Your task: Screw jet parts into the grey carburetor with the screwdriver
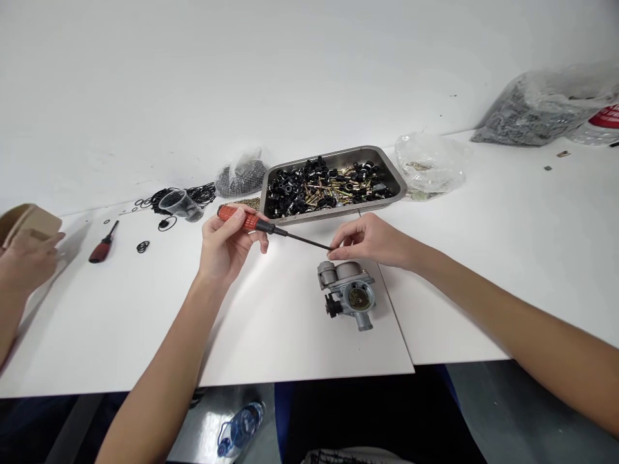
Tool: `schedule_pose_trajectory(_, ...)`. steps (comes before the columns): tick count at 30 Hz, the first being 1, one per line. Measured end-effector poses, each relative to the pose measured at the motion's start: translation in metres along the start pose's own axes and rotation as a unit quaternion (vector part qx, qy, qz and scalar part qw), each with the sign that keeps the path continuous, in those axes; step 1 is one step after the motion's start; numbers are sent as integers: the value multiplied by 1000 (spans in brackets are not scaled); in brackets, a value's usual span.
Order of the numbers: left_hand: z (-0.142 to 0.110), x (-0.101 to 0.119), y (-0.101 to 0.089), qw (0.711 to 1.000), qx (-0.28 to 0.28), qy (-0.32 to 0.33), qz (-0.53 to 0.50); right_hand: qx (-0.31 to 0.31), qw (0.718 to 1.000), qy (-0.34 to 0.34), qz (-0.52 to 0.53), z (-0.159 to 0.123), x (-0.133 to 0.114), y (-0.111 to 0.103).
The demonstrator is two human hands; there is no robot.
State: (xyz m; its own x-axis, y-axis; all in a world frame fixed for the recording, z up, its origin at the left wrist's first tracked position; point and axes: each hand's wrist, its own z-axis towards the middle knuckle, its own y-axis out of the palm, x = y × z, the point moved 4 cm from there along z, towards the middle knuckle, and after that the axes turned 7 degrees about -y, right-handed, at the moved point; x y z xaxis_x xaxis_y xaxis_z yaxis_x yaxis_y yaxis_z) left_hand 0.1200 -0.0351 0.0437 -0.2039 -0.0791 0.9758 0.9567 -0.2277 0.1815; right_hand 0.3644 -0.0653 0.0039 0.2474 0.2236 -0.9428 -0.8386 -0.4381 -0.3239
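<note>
My left hand (226, 241) is closed around the red and black handle of a screwdriver (249, 221). The shaft slants down to the right and ends at the fingertips of my right hand (355, 238). Those fingers are pinched together at the screwdriver's tip; whether a small part is also between them is too small to tell. Just below my right hand a grey metal carburetor (349, 290) lies on the white table, its round bore facing me and a black fitting on its left side. Neither hand appears to grip it.
Behind my hands stands a metal tray (333, 216) of black and brass-coloured parts. Plastic bags (430, 166) flank it. To the left are a plastic cup (182, 205), black rings (143, 247) and another screwdriver (102, 248). A co-worker's hand (29, 258) holds a tan container (39, 222) at far left.
</note>
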Motion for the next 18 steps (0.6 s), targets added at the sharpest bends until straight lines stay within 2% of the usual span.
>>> schedule_pose_trajectory(5,-3,5,4,1000,-16,18,18,13,1000,-3,-23,0,-1,-1)
schedule_pose_trajectory(9,0,31,20,995,-59,55,62,31,999,-22,5,0,-4,-3)
schedule_pose_trajectory(14,13,81,68,960,-186,152,147,33,994,-56,91,-2,-9,-7)
schedule_pose_trajectory(18,17,102,106,920,-259,227,187,-2,984,-95,151,-1,-13,-9)
